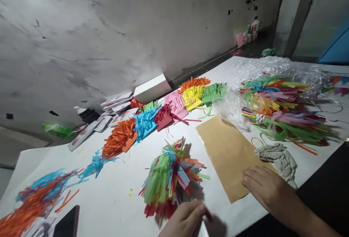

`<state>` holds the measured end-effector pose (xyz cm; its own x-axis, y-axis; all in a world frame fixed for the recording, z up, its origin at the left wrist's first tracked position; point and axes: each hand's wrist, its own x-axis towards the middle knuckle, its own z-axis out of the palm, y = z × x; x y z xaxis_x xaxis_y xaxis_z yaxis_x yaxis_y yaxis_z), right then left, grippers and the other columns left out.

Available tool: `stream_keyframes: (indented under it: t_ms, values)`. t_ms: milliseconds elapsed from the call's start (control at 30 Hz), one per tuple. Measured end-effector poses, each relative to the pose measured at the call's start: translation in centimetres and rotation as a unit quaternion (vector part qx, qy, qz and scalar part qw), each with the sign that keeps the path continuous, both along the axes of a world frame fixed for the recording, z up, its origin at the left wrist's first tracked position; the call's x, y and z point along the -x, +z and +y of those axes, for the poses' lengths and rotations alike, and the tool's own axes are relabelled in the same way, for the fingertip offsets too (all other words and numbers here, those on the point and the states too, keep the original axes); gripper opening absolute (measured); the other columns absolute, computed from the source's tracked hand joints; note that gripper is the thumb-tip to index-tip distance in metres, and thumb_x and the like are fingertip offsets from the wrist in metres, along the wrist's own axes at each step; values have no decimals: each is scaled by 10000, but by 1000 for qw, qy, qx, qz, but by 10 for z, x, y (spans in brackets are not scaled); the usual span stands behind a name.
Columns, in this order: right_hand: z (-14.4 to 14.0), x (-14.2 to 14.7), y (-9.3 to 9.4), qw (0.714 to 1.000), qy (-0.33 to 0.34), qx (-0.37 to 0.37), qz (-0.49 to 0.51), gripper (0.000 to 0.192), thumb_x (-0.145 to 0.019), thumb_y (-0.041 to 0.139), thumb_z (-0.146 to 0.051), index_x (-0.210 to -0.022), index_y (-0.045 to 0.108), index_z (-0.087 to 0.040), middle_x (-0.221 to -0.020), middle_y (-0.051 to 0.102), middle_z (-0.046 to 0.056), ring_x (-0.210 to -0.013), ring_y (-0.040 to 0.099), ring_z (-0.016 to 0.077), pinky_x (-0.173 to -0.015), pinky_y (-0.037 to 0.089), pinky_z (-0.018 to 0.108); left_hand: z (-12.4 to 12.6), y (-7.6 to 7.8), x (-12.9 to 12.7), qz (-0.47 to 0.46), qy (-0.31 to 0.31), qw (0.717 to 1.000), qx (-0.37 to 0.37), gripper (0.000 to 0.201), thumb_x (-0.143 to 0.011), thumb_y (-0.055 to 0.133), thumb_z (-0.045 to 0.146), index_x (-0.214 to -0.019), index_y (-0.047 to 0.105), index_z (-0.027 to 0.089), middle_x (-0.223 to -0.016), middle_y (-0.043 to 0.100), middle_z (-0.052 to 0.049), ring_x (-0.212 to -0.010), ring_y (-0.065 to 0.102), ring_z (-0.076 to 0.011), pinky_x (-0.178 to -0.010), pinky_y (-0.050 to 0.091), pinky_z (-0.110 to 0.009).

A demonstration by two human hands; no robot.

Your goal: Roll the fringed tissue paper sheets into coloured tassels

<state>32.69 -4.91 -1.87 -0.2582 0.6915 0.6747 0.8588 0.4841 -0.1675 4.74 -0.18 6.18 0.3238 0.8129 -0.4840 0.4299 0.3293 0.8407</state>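
I note the paper tassel (170,179) on the white table (114,200), long axis running from fringe at lower left up to far right. My left hand (185,220) pinches its red fringe; my right hand (263,186) lies flat, fingers together, on the tan sheet (226,153)

left hand (185,219): blurred, cut by bottom edge | phone (67,224): cut off

Left hand (187,218) curled with fingers pinched; right hand (263,188) flat, fingers extended.
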Motion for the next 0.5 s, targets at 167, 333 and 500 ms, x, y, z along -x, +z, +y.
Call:
stream_keyframes:
  t_ms: [167, 333, 500]
  values:
    - [-22, 16, 3, 997, 30, 46, 60, 248, -968, 479, -46, -1026, 700, -144, -949, 775, 85, -861, 738, 218, -822, 586, 365, -4, -27, -44, -47, -13, 997, 54, 320, -780, 773, 516, -818, 764, 199, -750, 715, -56, -762, 627, -229, -738, 496, -302]
    - [-33, 12, -5, 984, 92, 93, 122, 367, -939, 465, -10, -1183, 687, -171, -1135, 770, 79, -1070, 719, 184, -956, 587, 302, -11, -34, -47, -78, 62, 982, 158, 357, -701, 828, 531, -732, 749, 184, -691, 701, -42, -655, 599, -184, -708, 486, -288]
    - [-14, -41, -11, 987, 68, 105, 105, 256, -987, 538, -158, -1195, 686, -178, -1221, 743, 90, -1141, 699, 224, -1065, 541, 382, -10, -34, -48, -83, 74, 976, 189, 395, -695, 827, 564, -658, 741, 180, -624, 680, -34, -562, 539, -143, -547, 406, -223]
